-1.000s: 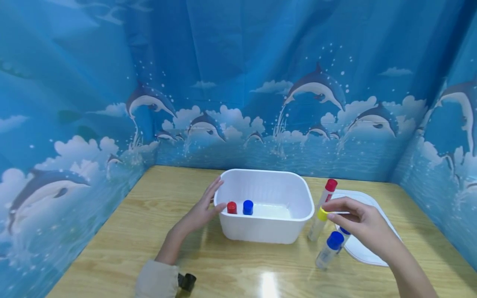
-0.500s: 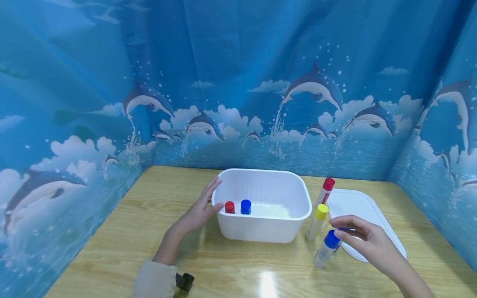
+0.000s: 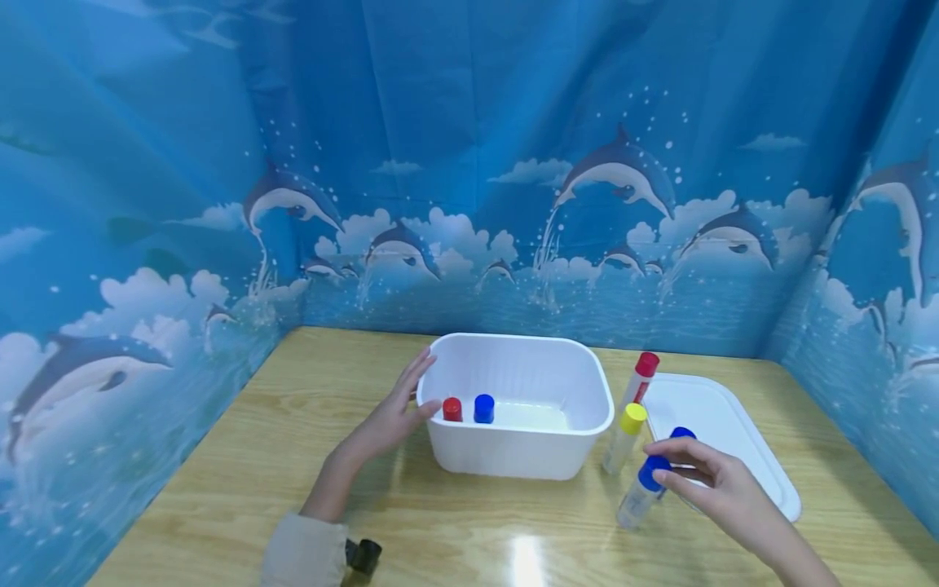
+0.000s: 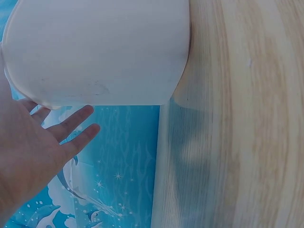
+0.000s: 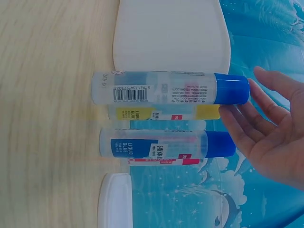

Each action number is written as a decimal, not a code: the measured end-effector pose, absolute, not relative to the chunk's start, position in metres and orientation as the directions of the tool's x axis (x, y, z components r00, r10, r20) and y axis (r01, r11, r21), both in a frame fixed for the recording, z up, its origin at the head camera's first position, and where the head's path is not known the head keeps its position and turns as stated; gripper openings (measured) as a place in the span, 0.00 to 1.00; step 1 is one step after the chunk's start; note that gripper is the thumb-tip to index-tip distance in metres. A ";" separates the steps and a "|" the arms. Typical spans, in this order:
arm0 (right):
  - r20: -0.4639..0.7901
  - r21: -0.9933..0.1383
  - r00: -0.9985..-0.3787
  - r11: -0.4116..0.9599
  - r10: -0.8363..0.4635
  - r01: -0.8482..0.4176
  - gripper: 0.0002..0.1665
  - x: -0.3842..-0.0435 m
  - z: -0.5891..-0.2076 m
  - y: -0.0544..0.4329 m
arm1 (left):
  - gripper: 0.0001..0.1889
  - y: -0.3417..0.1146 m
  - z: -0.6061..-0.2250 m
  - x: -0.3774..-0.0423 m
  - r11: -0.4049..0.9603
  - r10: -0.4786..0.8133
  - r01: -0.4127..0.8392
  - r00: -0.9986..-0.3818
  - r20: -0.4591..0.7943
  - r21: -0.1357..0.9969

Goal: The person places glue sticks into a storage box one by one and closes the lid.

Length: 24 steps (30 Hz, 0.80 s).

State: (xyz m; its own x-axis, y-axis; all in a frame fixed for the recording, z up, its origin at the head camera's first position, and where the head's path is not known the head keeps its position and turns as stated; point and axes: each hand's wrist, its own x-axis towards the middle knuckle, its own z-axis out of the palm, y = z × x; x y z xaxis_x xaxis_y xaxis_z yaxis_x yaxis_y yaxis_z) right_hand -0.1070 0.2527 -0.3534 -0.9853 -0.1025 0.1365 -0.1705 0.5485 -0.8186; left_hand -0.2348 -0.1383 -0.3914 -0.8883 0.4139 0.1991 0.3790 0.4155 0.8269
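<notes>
In the head view my left hand (image 3: 392, 412) rests at the left end of a white plastic box (image 3: 506, 452), fingers fairly straight. Inside the box show a red cap (image 3: 452, 409) and a blue cap (image 3: 484, 408). My right hand (image 3: 715, 481) has thumb and fingers about the blue cap of the nearest liquid glue bottle (image 3: 634, 504), which stands upright on the table. The right wrist view shows this glue bottle's barcode (image 5: 130, 94). Close behind stand a yellow-capped glue bottle (image 3: 619, 448), a red-capped one (image 3: 640, 379) and another blue-capped one (image 5: 154, 143).
A white lid (image 3: 715, 408) lies flat on the wooden table (image 3: 440, 538), right of the bottles. Blue curtains (image 3: 469, 204) with dolphins hang behind and at both sides. By the left sleeve (image 3: 304, 550) is a small black object (image 3: 363, 556).
My right hand has moved from the yellow cap toward me, down to the nearest blue cap. The second blue cap now shows beyond the hand. My left hand stays at the box.
</notes>
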 end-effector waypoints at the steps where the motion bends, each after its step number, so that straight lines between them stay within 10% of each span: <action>1: 0.128 -0.822 -0.986 0.546 -0.103 -0.163 0.18 -0.107 -0.354 0.253 | 0.35 -0.138 -0.392 -0.235 0.416 0.414 0.378 -0.889 0.198 0.827; 24: 0.100 -0.852 -0.986 0.500 -0.130 -0.152 0.21 -0.113 -0.365 0.252 | 0.35 -0.139 -0.395 -0.237 0.406 0.420 0.392 -0.882 0.212 0.826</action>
